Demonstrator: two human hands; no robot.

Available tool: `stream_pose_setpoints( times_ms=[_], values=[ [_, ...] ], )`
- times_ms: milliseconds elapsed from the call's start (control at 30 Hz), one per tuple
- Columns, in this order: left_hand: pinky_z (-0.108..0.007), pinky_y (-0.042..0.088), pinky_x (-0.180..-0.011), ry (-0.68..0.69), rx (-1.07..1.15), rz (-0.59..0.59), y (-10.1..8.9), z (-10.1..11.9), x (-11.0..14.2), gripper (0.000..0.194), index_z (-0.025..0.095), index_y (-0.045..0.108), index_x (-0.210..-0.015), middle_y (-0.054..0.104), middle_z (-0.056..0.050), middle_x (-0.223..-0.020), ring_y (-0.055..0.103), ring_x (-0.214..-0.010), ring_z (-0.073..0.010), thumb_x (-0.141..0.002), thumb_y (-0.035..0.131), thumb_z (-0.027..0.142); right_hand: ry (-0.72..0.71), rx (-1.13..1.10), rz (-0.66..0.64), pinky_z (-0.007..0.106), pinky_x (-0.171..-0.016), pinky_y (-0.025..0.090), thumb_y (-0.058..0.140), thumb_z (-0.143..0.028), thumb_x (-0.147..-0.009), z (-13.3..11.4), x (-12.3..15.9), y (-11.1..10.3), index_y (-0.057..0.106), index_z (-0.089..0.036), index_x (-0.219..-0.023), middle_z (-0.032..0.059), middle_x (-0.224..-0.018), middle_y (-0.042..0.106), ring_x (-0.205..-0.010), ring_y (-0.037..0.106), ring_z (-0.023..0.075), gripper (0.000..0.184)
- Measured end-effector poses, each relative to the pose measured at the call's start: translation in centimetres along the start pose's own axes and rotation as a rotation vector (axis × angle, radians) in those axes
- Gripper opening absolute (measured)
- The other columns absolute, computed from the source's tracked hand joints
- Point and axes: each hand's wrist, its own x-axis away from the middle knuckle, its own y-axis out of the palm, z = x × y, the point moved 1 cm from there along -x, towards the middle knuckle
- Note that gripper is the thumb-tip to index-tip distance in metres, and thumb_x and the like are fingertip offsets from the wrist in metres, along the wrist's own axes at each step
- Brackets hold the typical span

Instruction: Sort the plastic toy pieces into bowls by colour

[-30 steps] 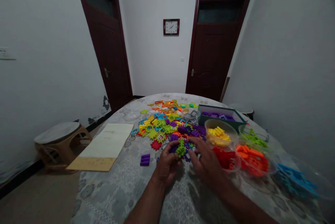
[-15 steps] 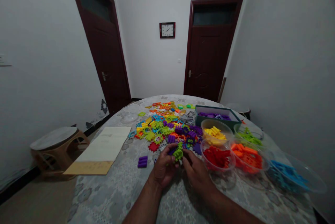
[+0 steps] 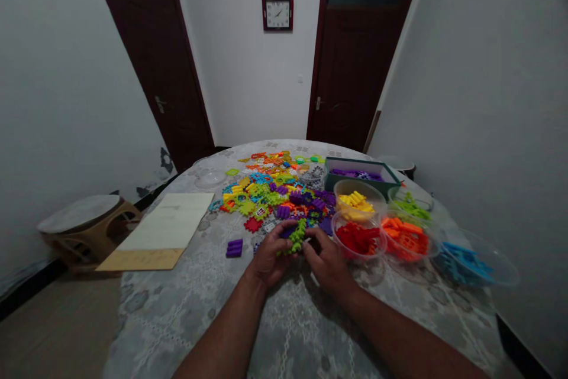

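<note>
Above the near part of the table, my left hand (image 3: 271, 256) is closed round a bunch of lime-green plastic building pieces (image 3: 297, 236), with something purple behind them. My right hand (image 3: 326, 258) has its thumb and fingers bent against the right side of the same green pieces. Its fingertips partly cover them, so whether they also pinch a small part is hard to make out. Just beyond the hands spreads a heap of mixed coloured building pieces (image 3: 261, 193). A purple ridged piece (image 3: 234, 248) lies alone to the left of my left hand.
To the right stand clear bowls of yellow pieces (image 3: 355, 202), red pieces (image 3: 358, 238), orange pieces (image 3: 405, 235), green pieces (image 3: 412, 207) and blue pieces (image 3: 465, 262). A dark green box (image 3: 364, 161) sits behind them. A paper pad (image 3: 166, 222) lies left, near a stool (image 3: 84, 219).
The view has tilted down, so the table things sit higher in the picture. Both hands stay at the green pieces, which now show more upright and lengthwise.
</note>
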Motion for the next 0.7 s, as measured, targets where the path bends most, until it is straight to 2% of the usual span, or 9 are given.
stream_pose_setpoints(
  times_ms=[133, 233, 367, 467, 600, 700],
  values=[
    [-0.024, 0.054, -0.062, 0.001, -0.012, 0.021, 0.0, 0.0, -0.2, 0.057, 0.019, 0.07, -0.123, 0.072, -0.008, -0.105, 0.068, -0.079, -0.0168, -0.068, 0.078, 0.009, -0.012, 0.005, 0.0, 0.032, -0.078, 0.05, 0.057, -0.032, -0.098, 0.5, -0.1, -0.2, 0.069, -0.022, -0.105, 0.0045, -0.096, 0.074, -0.088, 0.068, 0.0219, 0.017],
    [-0.024, 0.054, -0.062, 0.003, -0.02, 0.029, 0.0, 0.0, -0.3, 0.059, 0.019, 0.069, -0.124, 0.072, -0.008, -0.106, 0.068, -0.08, -0.017, -0.067, 0.078, 0.009, 0.012, -0.074, -0.006, 0.032, -0.076, 0.053, 0.058, -0.032, -0.097, 0.6, 0.1, -0.2, 0.067, -0.022, -0.109, 0.0045, -0.097, 0.073, -0.087, 0.068, 0.0214, 0.018],
    [-0.026, 0.054, -0.064, 0.027, -0.065, 0.021, 0.1, 0.1, -0.4, 0.059, 0.019, 0.069, -0.123, 0.073, -0.009, -0.111, 0.069, -0.082, -0.0182, -0.066, 0.08, 0.01, 0.039, -0.229, 0.003, 0.033, -0.076, 0.057, 0.06, -0.036, -0.098, 0.9, 0.4, 0.0, 0.058, -0.025, -0.136, 0.0059, -0.113, 0.07, -0.087, 0.069, 0.0201, 0.039],
    [-0.026, 0.054, -0.064, 0.036, -0.153, 0.008, 0.3, 0.1, -0.4, 0.057, 0.02, 0.069, -0.121, 0.073, -0.008, -0.109, 0.068, -0.08, -0.018, -0.066, 0.08, 0.009, 0.07, -0.222, -0.003, 0.032, -0.073, 0.057, 0.062, -0.039, -0.098, 1.2, 0.3, 0.0, 0.048, -0.029, -0.151, 0.0041, -0.113, 0.067, -0.082, 0.067, 0.0183, 0.055],
    [-0.026, 0.054, -0.062, 0.016, -0.254, -0.013, 0.6, 0.1, -0.2, 0.054, 0.02, 0.07, -0.118, 0.074, -0.008, -0.107, 0.069, -0.082, -0.0201, -0.066, 0.08, 0.009, 0.071, -0.087, -0.002, 0.031, -0.072, 0.055, 0.066, -0.037, -0.096, 1.1, 0.1, -0.2, 0.053, -0.026, -0.147, 0.0021, -0.1, 0.068, -0.079, 0.064, 0.0182, 0.054],
    [-0.025, 0.053, -0.058, 0.005, -0.247, -0.021, 0.7, 0.2, 0.0, 0.054, 0.019, 0.07, -0.119, 0.073, -0.008, -0.104, 0.068, -0.077, -0.0182, -0.066, 0.08, 0.012, 0.06, -0.096, 0.006, 0.032, -0.074, 0.055, 0.066, -0.036, -0.096, 0.9, 0.1, -0.2, 0.053, -0.024, -0.141, 0.0028, -0.101, 0.07, -0.081, 0.067, 0.0189, 0.049]
  ],
)
